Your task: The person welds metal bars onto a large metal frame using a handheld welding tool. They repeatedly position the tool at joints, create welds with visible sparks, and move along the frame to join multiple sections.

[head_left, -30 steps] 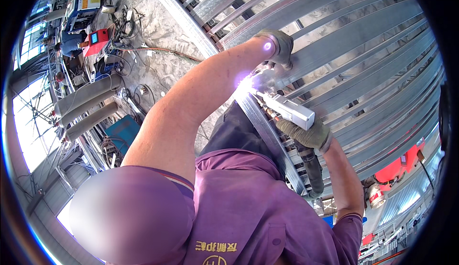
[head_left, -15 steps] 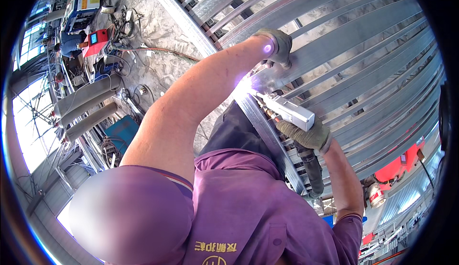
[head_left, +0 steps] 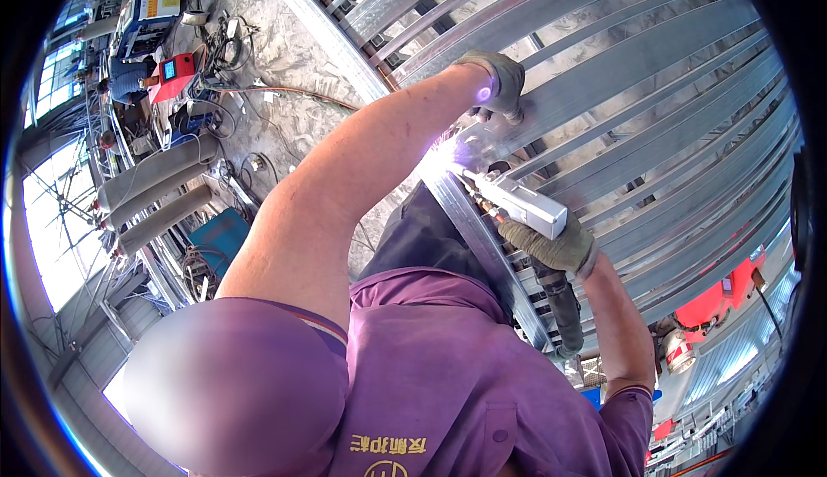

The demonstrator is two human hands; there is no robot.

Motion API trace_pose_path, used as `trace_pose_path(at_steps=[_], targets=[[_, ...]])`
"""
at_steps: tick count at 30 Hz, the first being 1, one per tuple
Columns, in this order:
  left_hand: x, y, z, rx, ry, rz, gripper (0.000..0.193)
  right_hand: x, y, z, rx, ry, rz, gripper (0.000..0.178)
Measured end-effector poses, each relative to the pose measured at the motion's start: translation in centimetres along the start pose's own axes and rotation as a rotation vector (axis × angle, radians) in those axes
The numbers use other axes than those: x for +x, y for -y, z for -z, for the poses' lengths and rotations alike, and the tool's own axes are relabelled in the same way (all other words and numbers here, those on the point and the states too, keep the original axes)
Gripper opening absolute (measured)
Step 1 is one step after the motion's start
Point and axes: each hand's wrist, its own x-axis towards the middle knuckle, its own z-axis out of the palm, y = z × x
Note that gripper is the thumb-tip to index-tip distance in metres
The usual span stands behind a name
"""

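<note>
My right hand point(head_left: 558, 244), in a grey-green work glove, is closed around a white welding gun point(head_left: 530, 208). The gun's nozzle points up and left at a bright violet-white glare with sparks, where a slat meets the metal frame rail point(head_left: 469, 214). Glare hides the joint itself. My left hand point(head_left: 506, 85), gloved too, reaches across just above the glare. Its fingers curl down at the end of a wide galvanized metal slat point(head_left: 586, 102); their tips are partly hidden. A dark hose point(head_left: 564, 313) hangs below my right hand.
Many parallel slats fill the right side, with gaps between them. On the concrete floor point(head_left: 271, 42) at left lie cables and an orange hose point(head_left: 319, 96). A red machine point(head_left: 172, 75), large grey tubes point(head_left: 164, 186) and a teal box point(head_left: 221, 238) stand beyond.
The sparks at the joint have spread and the haze around the glare has shifted. Both hands and the welding gun hold almost the same place.
</note>
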Motion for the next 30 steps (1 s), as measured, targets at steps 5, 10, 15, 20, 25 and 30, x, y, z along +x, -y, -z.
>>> trace_pose_path(at_steps=[5,10,15,20,25,30], targets=[[0.2,0.0,0.0,0.038,0.022,0.006,0.047,0.0,-0.2,0.1,-0.016,0.016,-0.005,0.048],[0.1,0.0,-0.1,0.001,0.011,0.003,0.047,-0.1,-0.2,0.0,-0.014,0.001,0.027,0.045],[0.5,0.4,-0.3,0.001,-0.005,-0.013,0.048,-0.2,-0.2,0.1,0.001,0.023,-0.047,0.044],[1.4,0.9,-0.6,0.01,0.008,-0.029,0.049,-0.2,-0.8,0.1,0.019,0.044,-0.014,0.047],[0.7,0.2,0.0,0.021,0.031,0.005,0.049,-0.5,-0.8,0.2,0.038,0.035,-0.022,0.048],[1.0,0.5,-0.3,0.019,0.018,0.001,0.048,-0.7,-0.9,0.2,-0.038,0.025,-0.001,0.049]])
